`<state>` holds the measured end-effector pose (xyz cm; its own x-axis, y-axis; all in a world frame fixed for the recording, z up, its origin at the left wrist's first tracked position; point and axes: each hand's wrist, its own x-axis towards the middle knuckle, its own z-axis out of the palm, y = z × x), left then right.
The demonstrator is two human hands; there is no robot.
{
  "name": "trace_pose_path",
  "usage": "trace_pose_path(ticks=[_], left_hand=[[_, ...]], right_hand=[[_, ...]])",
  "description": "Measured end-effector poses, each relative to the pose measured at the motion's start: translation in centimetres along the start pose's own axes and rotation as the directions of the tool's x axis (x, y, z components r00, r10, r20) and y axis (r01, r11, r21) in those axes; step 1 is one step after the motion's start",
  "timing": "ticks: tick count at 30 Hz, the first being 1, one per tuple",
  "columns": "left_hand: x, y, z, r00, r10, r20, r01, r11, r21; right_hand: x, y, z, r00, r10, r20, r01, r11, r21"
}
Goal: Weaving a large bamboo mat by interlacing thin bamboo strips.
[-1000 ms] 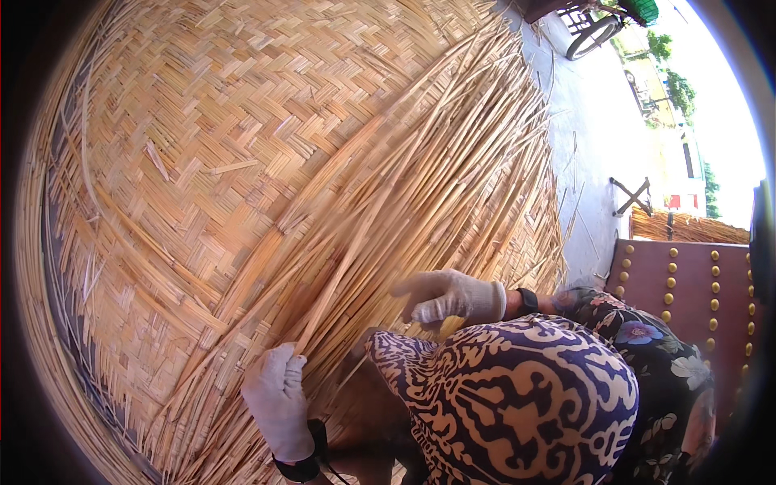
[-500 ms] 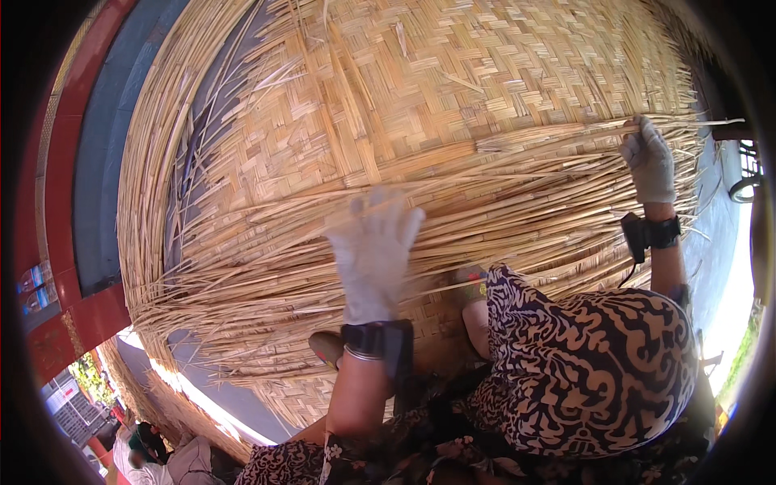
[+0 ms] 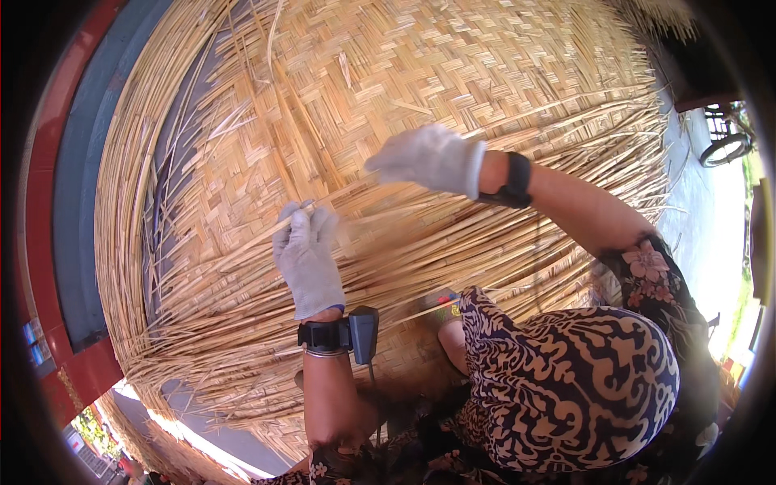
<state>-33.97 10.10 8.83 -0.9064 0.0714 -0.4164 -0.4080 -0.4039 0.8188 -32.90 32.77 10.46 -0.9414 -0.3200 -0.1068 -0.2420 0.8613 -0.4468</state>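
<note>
A large mat [image 3: 453, 89] of flat, straw-coloured reed strips spreads before me, woven in a zigzag pattern. Across its near part lies a band of loose, unwoven strips [image 3: 485, 250]. My left hand [image 3: 309, 263], in a pale knit glove, is closed with thumb and fingers pinching a thin reed strip [image 3: 271, 234] at the left of the band. Over the middle of the mat, my right hand [image 3: 428, 160], gloved too, reaches in from the right. Its fingers are smeared by motion, so I cannot make out whether they hold anything.
Long loose strips [image 3: 129, 194] curve along the mat's left edge, beside a red and blue-grey raised edge [image 3: 89, 210]. My knee under dark patterned cloth [image 3: 574, 388] rises at the lower right. A wheel [image 3: 725, 150] stands beyond the mat at the far right.
My right hand has swung from the mat's right edge to its middle. My left hand, spread open before, has shifted left and closed on a reed strip. The whole view has turned slightly.
</note>
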Motion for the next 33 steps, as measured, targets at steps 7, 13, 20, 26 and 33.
trace_pose_path(ticks=[7, 13, 20, 26, 33], left_hand=[[1.1, -0.4, 2.5, 0.999, -0.047, -0.003, 0.047, 0.996, 0.082], [2.5, 0.4, -0.9, 0.983, -0.06, -0.171, 0.113, 0.941, 0.319], [3.2, -1.8, 0.0, 0.996, 0.074, 0.049, -0.079, 0.991, 0.109], [2.9, -0.6, 0.7, 0.993, 0.084, -0.083, -0.062, 0.967, 0.246], [2.4, -0.9, 1.7, 0.949, 0.275, 0.154, -0.312, 0.884, 0.347]], right_hand=[[2.9, 0.1, -0.1, 0.994, 0.08, -0.07, -0.057, 0.956, 0.286], [6.3, -2.7, 5.0, 0.783, -0.401, -0.475, 0.284, 0.911, -0.301], [5.4, -0.5, 3.7, 0.943, -0.175, -0.283, 0.219, 0.967, 0.133], [5.8, -1.9, 3.0, 0.903, -0.233, -0.362, 0.257, 0.966, 0.02], [5.2, -0.4, -0.5, 0.977, 0.041, 0.209, -0.181, 0.676, 0.715]])
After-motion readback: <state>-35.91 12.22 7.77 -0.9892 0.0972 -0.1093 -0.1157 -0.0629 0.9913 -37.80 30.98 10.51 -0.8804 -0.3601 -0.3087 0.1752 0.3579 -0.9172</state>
